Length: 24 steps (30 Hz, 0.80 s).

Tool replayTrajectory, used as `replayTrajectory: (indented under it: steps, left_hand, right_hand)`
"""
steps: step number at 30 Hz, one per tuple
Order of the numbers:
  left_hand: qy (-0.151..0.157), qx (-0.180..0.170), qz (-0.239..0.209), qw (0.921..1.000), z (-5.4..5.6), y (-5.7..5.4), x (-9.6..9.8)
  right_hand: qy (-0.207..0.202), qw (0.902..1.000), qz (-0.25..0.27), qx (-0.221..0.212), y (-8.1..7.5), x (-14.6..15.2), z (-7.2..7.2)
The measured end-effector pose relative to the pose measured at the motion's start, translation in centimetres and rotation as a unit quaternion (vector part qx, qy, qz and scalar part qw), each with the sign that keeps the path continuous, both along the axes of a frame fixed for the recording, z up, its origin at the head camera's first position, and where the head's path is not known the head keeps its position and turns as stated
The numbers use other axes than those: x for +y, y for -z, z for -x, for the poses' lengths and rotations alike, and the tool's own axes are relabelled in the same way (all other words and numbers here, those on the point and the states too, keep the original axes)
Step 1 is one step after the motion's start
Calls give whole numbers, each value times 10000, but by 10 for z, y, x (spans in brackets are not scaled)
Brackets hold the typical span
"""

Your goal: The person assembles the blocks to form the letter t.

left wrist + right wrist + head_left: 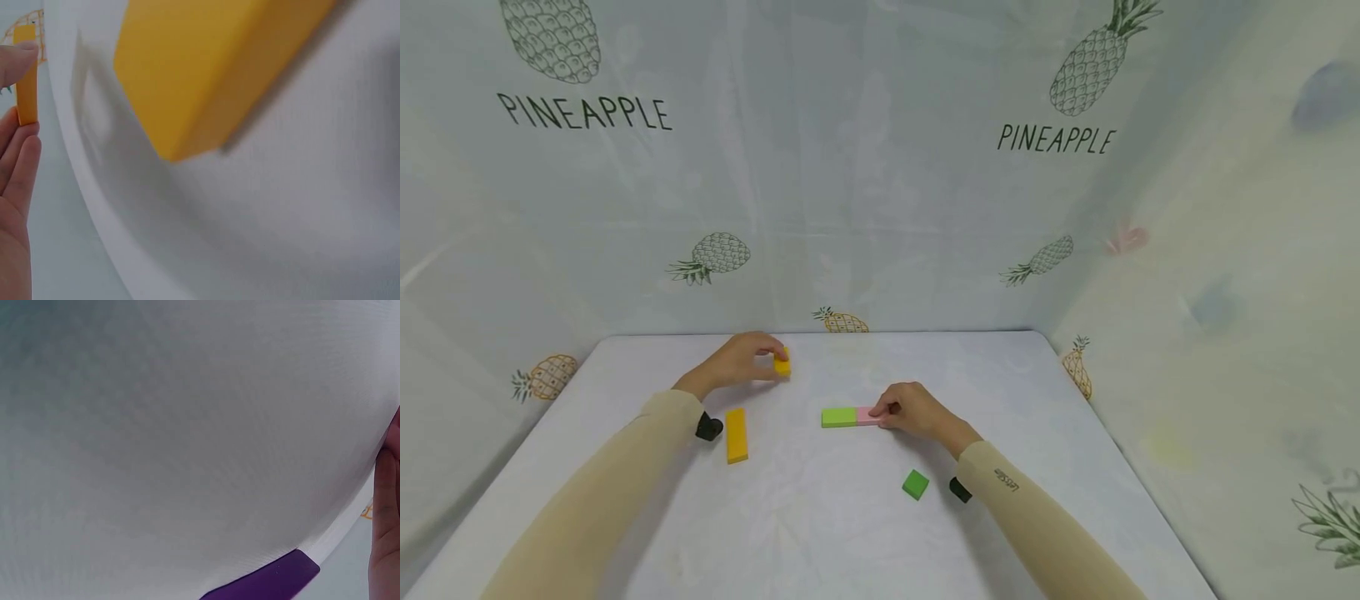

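My left hand (747,358), toward the back left of the table, pinches a small yellow block (782,364) between thumb and fingers. In the left wrist view that block (26,81) stands between the thumb and fingertips. A longer orange-yellow block (737,436) lies below the left wrist and looms large in the left wrist view. Near the middle, my right hand (913,410) grips the right end of a pink block (867,416), its fingers covering part of it. The pink block's left end meets a lime green block (838,417), in one line with it.
A darker green square block (915,484) lies on the white table (820,525), left of the right wrist. A purple piece (269,581) shows at the bottom of the right wrist view. Behind the table hangs a pineapple-printed curtain (850,183).
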<state>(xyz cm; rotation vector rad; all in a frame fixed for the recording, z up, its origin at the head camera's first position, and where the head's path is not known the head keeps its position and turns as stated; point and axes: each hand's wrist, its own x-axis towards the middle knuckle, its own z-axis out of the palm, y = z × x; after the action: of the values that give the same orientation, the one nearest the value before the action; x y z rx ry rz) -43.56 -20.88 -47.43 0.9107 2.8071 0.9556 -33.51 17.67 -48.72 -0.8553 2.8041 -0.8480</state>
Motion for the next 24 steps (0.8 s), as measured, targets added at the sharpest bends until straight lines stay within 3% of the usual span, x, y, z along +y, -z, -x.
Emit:
replayTrajectory:
  steps: [10,24]
  left_hand:
    - [172,-62,-79,9998,-4,-2,16]
    - [42,-87,36,9999,-14,-1,28]
  right_hand:
    - [-93,9999,-26,36,-2,-1,-1]
    - [-177,9997,-26,173,0,0,1]
